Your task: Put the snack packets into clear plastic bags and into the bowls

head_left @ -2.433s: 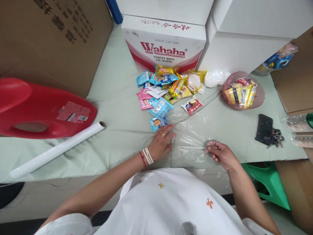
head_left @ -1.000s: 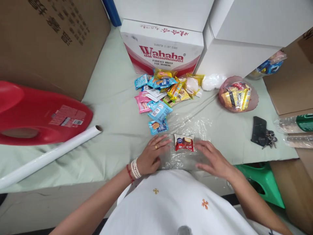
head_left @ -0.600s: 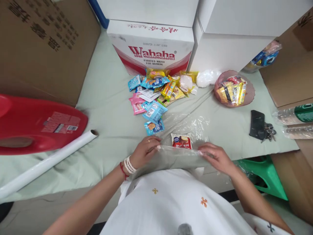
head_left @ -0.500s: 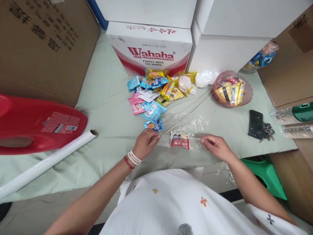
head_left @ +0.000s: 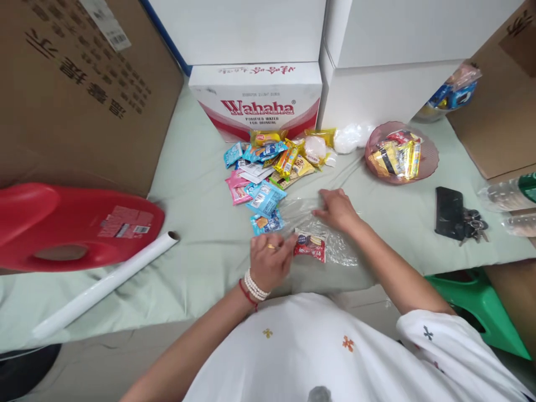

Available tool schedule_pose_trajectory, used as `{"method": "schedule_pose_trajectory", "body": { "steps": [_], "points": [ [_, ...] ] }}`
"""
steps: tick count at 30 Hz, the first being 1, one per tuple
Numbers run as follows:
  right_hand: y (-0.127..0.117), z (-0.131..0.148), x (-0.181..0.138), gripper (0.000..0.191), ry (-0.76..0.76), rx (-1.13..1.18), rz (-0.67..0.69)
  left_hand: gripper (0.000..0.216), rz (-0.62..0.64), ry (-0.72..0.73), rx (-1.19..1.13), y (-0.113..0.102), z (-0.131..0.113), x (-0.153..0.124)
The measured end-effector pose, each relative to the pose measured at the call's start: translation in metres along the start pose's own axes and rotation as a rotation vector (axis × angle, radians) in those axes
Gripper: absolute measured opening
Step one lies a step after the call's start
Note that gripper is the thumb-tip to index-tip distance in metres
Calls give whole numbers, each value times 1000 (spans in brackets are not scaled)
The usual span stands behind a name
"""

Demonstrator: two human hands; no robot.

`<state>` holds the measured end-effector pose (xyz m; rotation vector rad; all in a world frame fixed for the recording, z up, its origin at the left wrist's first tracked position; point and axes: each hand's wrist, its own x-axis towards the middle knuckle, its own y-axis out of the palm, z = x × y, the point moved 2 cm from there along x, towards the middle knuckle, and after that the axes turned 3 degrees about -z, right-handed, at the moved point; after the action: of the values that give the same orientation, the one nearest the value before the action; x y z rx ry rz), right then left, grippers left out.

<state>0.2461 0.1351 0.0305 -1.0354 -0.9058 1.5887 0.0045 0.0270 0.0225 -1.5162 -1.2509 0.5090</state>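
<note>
A red snack packet (head_left: 310, 247) lies wrapped in a clear plastic sheet (head_left: 335, 251) on the pale green cloth near the table's front edge. My left hand (head_left: 270, 261) is closed, its fingers pinching the film at the packet's left side. My right hand (head_left: 336, 207) reaches forward over the packet and grips the far edge of the film. A pile of coloured snack packets (head_left: 268, 167) lies just beyond, in front of a Wahaha carton (head_left: 255, 100).
A pink bowl (head_left: 430, 158) of packets sits at the right, with a black phone (head_left: 449, 212) and keys (head_left: 474, 223) nearer. A white roll (head_left: 104, 285) and a red plastic stool (head_left: 62, 223) lie left. Cartons stand behind. A green stool (head_left: 481, 307) is below right.
My right hand went from the film's near right edge forward to its far edge. The near film is folded over the red packet. My left hand shifted slightly right, onto the packet's side.
</note>
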Motion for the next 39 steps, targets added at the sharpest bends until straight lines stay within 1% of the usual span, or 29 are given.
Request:
{"method": "schedule_pose_trajectory", "body": {
  "steps": [2,3,4,6,8,9,10,12,13,14,16,18,19,20,22,23,24,25,27,28,30,32,34,35,36,37,38,39],
  "points": [
    [0,3,2,34,2,46,85,39,159,81,-9,6,-12,0],
    [-3,5,-1,26,-23,81,110,39,204,90,-5,10,-16,1],
    [-8,8,-7,25,-76,117,118,39,230,88,-2,13,-19,2],
    [-16,18,-28,28,-255,152,129,39,249,67,-9,20,-21,5],
    [-17,30,-57,32,-426,104,191,37,260,43,-39,25,-18,5],
    [-13,35,-72,35,-467,59,240,34,264,34,-68,27,-14,4],
    [-7,38,-85,41,-475,16,280,32,268,34,-111,28,-10,3],
    [8,42,-107,56,-438,-35,298,28,267,42,-257,26,2,-2],
    [16,42,-114,63,-420,-44,287,28,247,24,-348,23,9,-5],
    [23,41,-119,66,-407,-46,275,28,199,-25,-432,18,16,-8],
    [32,40,-123,67,-392,-49,262,30,19,-209,-514,6,30,-10],
    [36,40,-124,64,-377,-50,259,34,-168,-381,-444,-5,37,-10],
    [36,40,-124,62,-369,-49,259,36,-206,-416,-373,-9,37,-8],
    [35,40,-123,60,-364,-44,259,38,-191,-414,-298,-11,35,-5],
    [34,38,-123,58,-360,-22,253,37,-71,-357,-184,-11,26,0],
    [34,37,-124,57,-361,-6,249,30,-15,-337,-156,-11,21,1],
    [34,36,-124,57,-367,15,243,23,16,-332,-156,-12,17,2],
    [36,35,-125,58,-373,40,232,18,22,-337,-190,-13,12,2],
    [39,33,-126,58,-392,105,196,14,13,-354,-359,-18,2,3],
    [40,32,-127,57,-402,142,170,14,32,-354,-479,-20,-4,5],
    [40,32,-130,51,-424,211,118,12,129,-327,-700,-18,-17,11],
    [37,32,-134,47,-460,271,84,13,234,-276,-794,-11,-28,20],
    [34,29,-139,49,-516,332,80,24,286,-180,-737,2,-36,28],
    [33,26,-141,51,-541,366,75,27,296,-121,-667,9,-39,31],
    [33,21,-143,50,-539,392,43,29,303,-58,-581,16,-40,33],
    [33,15,-145,48,-494,396,-31,29,308,3,-487,21,-42,33],
    [34,7,-145,44,-408,369,-136,29,313,55,-396,26,-43,33],
    [35,-1,-146,40,-287,311,-253,28,311,95,-315,29,-43,31]
  ]
}}
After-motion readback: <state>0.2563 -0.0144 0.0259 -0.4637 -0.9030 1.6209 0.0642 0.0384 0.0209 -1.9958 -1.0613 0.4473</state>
